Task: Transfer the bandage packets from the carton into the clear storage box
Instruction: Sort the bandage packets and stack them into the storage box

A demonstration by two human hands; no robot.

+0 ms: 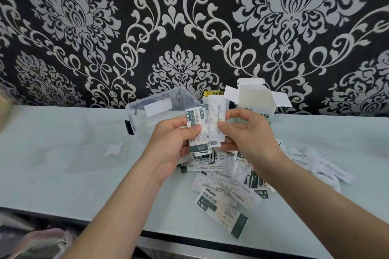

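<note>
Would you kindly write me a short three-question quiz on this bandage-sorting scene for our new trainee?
1. True or false: the white cardboard carton stands with its top flaps open.
2. Where do most loose white-and-green bandage packets lie? A) in the clear plastic storage box B) on the pale table C) inside the carton
3. Fill in: the left hand grips a ___ of packets while the right hand pinches a single packet.
Key: 1 true; 2 B; 3 stack.

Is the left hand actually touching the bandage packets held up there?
Touching. The head view shows the left hand gripping the bandage packets, thumb pressed across the front one.
</note>
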